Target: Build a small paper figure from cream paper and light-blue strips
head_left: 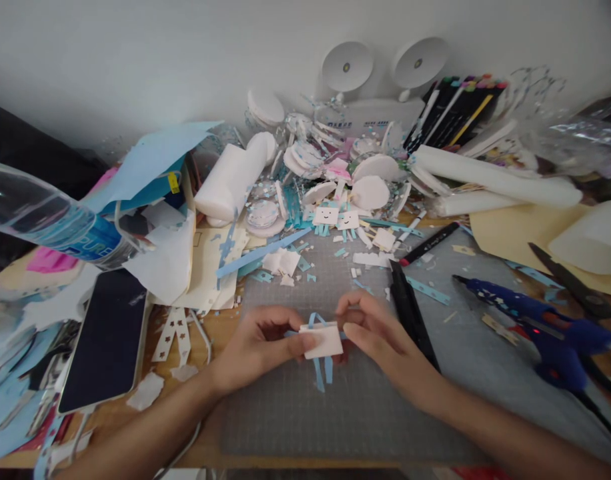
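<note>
Over the grey cutting mat (285, 420), my left hand (260, 343) pinches a small white paper figure (325, 341) by its left edge, thumb on the front. A blue strip loops above the figure, and two blue strips hang below it like legs. My right hand (375, 333) is closed at the figure's right side, fingertips on a short blue paper strip (342, 335) that sticks out there. Beyond the hands, two similar white figures with drawn smiling faces (326, 215) stand at the back of the mat.
A black cutter (410, 313) and a blue glue gun (535, 320) with a lit red light lie right, near scissors (570, 280). Left are a phone (105, 340) and a tilted water bottle (55, 217). Paper scraps (282, 262) and white foam discs (370, 193) crowd the back.
</note>
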The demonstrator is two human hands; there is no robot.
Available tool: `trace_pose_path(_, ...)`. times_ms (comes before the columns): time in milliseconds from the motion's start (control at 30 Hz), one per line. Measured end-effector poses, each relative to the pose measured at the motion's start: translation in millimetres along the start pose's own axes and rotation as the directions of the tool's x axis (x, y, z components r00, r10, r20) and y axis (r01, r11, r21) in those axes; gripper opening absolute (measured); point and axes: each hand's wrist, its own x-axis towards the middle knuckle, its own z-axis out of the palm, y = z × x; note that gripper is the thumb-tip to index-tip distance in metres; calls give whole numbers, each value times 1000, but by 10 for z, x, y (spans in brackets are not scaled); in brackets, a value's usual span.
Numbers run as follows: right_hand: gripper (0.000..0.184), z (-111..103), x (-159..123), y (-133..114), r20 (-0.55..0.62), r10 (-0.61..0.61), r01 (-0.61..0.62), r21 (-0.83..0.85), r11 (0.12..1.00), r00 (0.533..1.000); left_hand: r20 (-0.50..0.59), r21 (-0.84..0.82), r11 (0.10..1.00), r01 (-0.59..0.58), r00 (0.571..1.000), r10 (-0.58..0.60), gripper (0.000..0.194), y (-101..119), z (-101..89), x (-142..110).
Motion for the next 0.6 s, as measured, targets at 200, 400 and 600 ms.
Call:
trace_pose_path(200,43,-10,-27,63,99,84,-53,-283,958,992,21,16,998,-54,998,54,33,-30,13,-3)
trace_pose_path(400,38,-29,-56,84,135,-35,92,-447,890,990,24,103,992,-70,997,68,35,-50,14,-28)
trace_pose_path(600,35,-36,-61,97,169,-84,162,-521,838,982,-6,191,979,-72,997,74,37,-64,14,-45)
